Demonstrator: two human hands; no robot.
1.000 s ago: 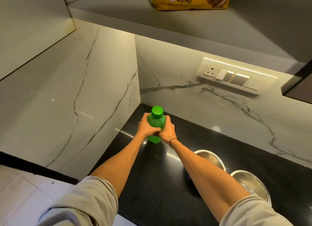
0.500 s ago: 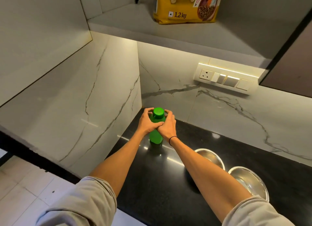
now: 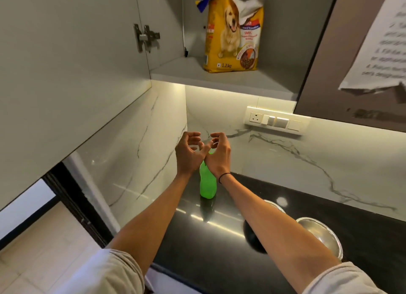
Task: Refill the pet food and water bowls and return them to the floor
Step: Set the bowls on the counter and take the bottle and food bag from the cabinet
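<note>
Both hands (image 3: 203, 155) have left the bottle (image 3: 207, 185), grip open (fingers curled, empty). Bowls (image 3: 319, 233) on the tabletop (image 3: 362, 234) appear unfilled; food bag (image 3: 231, 33) untouched.

Two bare forearms, light grey sleeves pushed up past elbows. Thin black band on right wrist (image 3: 224, 177). No rings or watch visible on hands.

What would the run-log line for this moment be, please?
left hand: open | right hand: open | green bottle: upright on counter | food bag: in cabinet
</note>
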